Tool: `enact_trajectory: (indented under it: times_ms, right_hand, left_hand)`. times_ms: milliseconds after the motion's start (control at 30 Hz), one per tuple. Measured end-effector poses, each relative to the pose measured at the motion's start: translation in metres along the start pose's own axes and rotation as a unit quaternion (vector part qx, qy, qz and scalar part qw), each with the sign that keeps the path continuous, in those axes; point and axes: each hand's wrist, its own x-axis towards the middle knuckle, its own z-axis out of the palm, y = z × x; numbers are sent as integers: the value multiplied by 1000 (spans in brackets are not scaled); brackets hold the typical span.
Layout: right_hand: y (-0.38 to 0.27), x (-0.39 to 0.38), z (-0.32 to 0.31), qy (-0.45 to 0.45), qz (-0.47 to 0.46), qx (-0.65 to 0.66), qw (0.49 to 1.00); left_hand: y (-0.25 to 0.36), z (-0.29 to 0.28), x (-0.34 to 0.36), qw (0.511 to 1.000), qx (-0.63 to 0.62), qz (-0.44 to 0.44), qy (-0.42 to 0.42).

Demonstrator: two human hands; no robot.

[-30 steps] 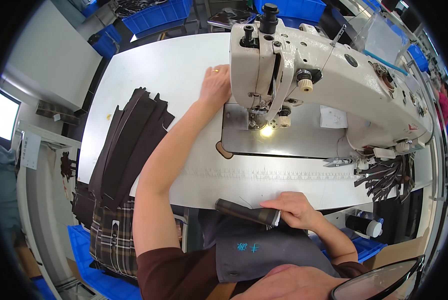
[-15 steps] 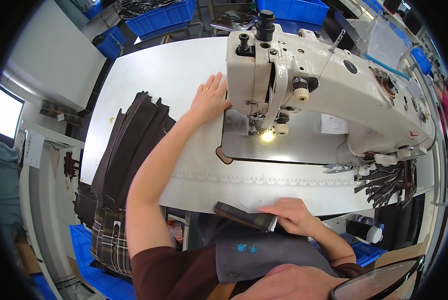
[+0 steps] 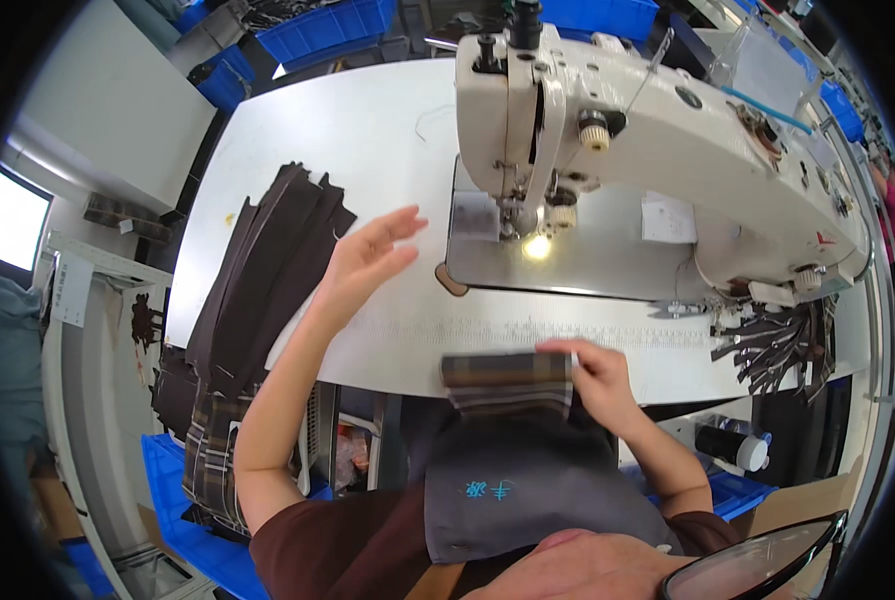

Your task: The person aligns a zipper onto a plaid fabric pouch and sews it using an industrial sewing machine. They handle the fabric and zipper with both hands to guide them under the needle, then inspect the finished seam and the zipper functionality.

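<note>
My right hand (image 3: 600, 382) grips the right end of a dark plaid fabric piece (image 3: 506, 384), which lies across the table's front edge and hangs toward my lap. My left hand (image 3: 366, 262) is raised over the white table (image 3: 388, 360), fingers apart and nothing in them. It is nearest to a stack of long dark fabric pieces (image 3: 268, 270), whose plaid lower ends (image 3: 213, 440) hang off the table's left front. To the right of my left hand stands a white sewing machine (image 3: 618, 130), its lamp (image 3: 537, 247) lit beside the needle area.
A bundle of dark strips (image 3: 783, 345) hangs at the table's right, beside metal thread snips (image 3: 673, 311). White paper (image 3: 668, 218) lies under the machine arm. Loose thread (image 3: 423, 125) rests on the far tabletop. Blue bins (image 3: 328, 30) stand behind; another blue bin (image 3: 193, 540) sits lower left.
My left hand has lifted from beside the machine head and come back toward me. My right hand has raised the plaid piece onto the table edge, turning its striped face into view.
</note>
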Motion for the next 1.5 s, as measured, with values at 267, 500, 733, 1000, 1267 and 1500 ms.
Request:
enact_trajectory:
  times_ms: [267, 500, 733, 1000, 1267, 1500]
  right_hand:
    - [2, 44, 12, 42, -10, 91, 995]
    - [0, 39, 8, 8, -53, 138, 989]
    - [13, 41, 5, 32, -40, 138, 989]
    - [7, 41, 8, 15, -8, 126, 992]
    - [1, 40, 15, 53, 14, 22, 998]
    - [-2, 42, 25, 71, 15, -55, 996]
  left_hand:
    - [-3, 41, -63, 990, -22, 39, -134]
    - [6, 37, -48, 978, -95, -107, -153]
    - [-10, 59, -87, 905, 366, 216, -3]
    - [-23, 75, -66, 727, 553, 381, 144]
    - [-26, 26, -52, 984, -174, 35, -30]
    - [-10, 30, -13, 977, -198, -40, 59]
